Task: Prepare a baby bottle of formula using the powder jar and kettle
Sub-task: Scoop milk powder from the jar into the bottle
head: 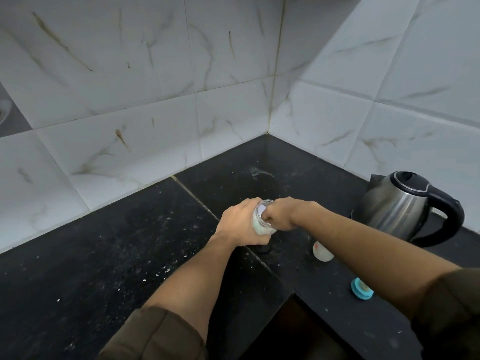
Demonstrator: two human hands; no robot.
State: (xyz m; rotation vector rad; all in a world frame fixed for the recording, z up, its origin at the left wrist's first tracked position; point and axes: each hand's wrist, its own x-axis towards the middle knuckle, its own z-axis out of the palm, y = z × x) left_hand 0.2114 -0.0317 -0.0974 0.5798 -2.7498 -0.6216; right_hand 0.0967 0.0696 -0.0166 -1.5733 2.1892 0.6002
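Note:
My left hand (240,226) grips a clear glass powder jar (262,224), tilted with its mouth up and to the right, just above the black counter (104,268). White powder fills its lower part. My right hand (281,215) is at the jar's mouth, its curled fingertips dipping inside and pinching a small white scoop (261,210), mostly hidden. The baby bottle (322,253) stands open on the counter to the right, partly behind my right forearm. A steel kettle (400,206) with a black handle sits on its base at the far right.
A blue bottle collar with its teat (361,289) lies on the counter near my right forearm. A dark round lid (263,248) lies under the jar. Tiled walls meet in a corner behind. The counter has a cut-out edge at the bottom centre.

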